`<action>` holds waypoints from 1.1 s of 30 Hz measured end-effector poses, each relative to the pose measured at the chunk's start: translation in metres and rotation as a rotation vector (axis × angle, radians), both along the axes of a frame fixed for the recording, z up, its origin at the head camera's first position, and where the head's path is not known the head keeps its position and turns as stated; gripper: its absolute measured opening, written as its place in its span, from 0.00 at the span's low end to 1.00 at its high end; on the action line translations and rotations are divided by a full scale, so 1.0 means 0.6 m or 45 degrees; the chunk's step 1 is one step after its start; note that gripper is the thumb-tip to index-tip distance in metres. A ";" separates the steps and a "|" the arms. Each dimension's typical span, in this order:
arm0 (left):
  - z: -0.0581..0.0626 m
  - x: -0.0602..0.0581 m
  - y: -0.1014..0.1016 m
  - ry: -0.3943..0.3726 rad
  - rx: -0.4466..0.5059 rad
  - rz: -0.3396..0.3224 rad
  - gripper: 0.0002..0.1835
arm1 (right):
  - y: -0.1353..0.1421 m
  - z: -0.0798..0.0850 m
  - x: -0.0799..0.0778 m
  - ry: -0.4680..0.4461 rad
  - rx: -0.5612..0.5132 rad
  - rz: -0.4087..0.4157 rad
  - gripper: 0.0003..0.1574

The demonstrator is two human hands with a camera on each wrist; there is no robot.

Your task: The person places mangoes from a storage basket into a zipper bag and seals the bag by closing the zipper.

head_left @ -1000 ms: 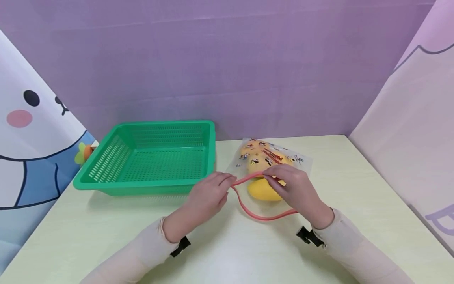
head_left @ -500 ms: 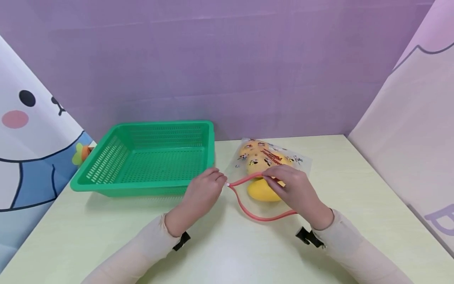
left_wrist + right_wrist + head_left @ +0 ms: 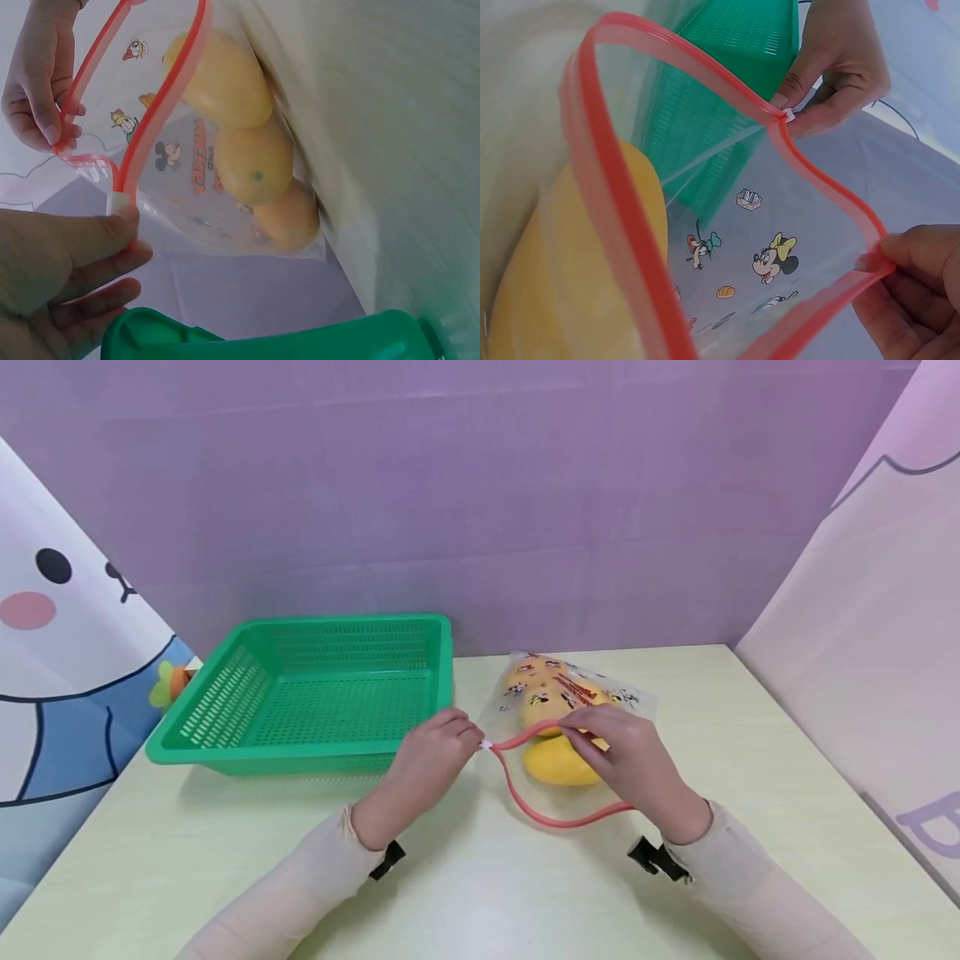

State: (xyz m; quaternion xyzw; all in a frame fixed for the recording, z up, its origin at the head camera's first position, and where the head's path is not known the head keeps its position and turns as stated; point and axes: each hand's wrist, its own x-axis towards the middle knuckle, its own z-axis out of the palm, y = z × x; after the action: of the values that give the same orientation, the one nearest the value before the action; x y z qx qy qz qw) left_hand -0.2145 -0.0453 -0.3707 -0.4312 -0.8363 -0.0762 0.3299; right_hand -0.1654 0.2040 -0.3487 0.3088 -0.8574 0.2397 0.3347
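A clear zip bag point(image 3: 636, 695) printed with cartoon figures lies on the table, its red-edged mouth spread wide. Several yellow mangoes point(image 3: 255, 165) are inside; one mango point(image 3: 558, 762) lies near the mouth. My left hand point(image 3: 431, 758) pinches the white zip slider point(image 3: 788, 115) at the mouth's left corner between thumb and forefinger. With thumb and fingertips, my right hand point(image 3: 630, 758) pinches the far red edge point(image 3: 876, 259) of the mouth and lifts it. The near red edge point(image 3: 558, 822) hangs in a loose curve, its right end hidden behind the right wrist.
Left of the bag stands a green plastic basket point(image 3: 300, 748) with nothing in it, its right front corner close behind my left hand. A purple cloth wall point(image 3: 480, 510) closes off the back of the table point(image 3: 495, 893).
My left hand has drawn slightly left and its fingers have shifted, so the white slider now shows at their tips. The right hand stays almost still on the red edge.
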 end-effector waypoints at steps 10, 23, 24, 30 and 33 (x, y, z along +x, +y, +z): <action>0.005 -0.014 -0.003 -0.051 0.117 -0.103 0.08 | 0.009 0.007 0.001 0.001 0.001 -0.045 0.14; 0.027 -0.022 0.006 -0.214 0.255 -0.079 0.04 | 0.030 0.027 0.003 0.058 0.031 -0.058 0.10; 0.030 -0.022 0.007 -0.226 0.262 -0.068 0.04 | 0.033 0.031 0.005 0.061 0.030 -0.061 0.10; 0.041 -0.028 0.011 -0.267 0.299 -0.011 0.05 | 0.069 0.066 0.022 -0.076 0.071 -0.190 0.15; 0.044 -0.030 0.013 -0.254 0.305 0.001 0.05 | 0.094 0.085 0.035 -0.349 0.179 -0.251 0.20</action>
State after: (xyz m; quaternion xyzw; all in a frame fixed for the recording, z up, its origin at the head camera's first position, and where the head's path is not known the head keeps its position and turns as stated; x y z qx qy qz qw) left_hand -0.2328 -0.0377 -0.3441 -0.3786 -0.8500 -0.2177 0.2945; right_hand -0.1442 0.2605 -0.2975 0.2104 -0.9357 0.1851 0.2142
